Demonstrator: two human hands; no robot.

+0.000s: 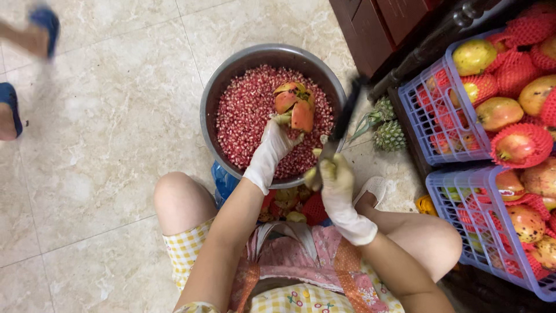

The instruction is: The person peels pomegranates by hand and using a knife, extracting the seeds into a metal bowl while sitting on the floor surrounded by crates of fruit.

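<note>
Head view. Your left hand [272, 145], in a white glove, pinches the lower edge of a split, red-and-yellow pomegranate piece [295, 105], holding it over the round grey metal basin [231, 69]. The basin stands on the pale marble-tiled floor [104, 145] just ahead of your knees and is filled with loose red pomegranate seeds [246, 116]; the pomegranate piece hangs above the seeds near the basin's middle.

Your right hand [333, 179], in a yellowish-white glove, is closed tight around the handle of a long dark stick-like tool [346, 116], which is blurred and slants up across the basin's right rim.

Below the basin, between your legs, lies a heap of yellowish peel scraps and red foam netting [292, 206]. Two small green pineapple crowns [385, 124] rest on the floor just right of the basin. Further right stand two lilac plastic crates [417, 116] holding whole pomegranates in red foam sleeves [518, 145]. At the upper left edge, another person's feet in blue slippers [11, 107] show.
</note>
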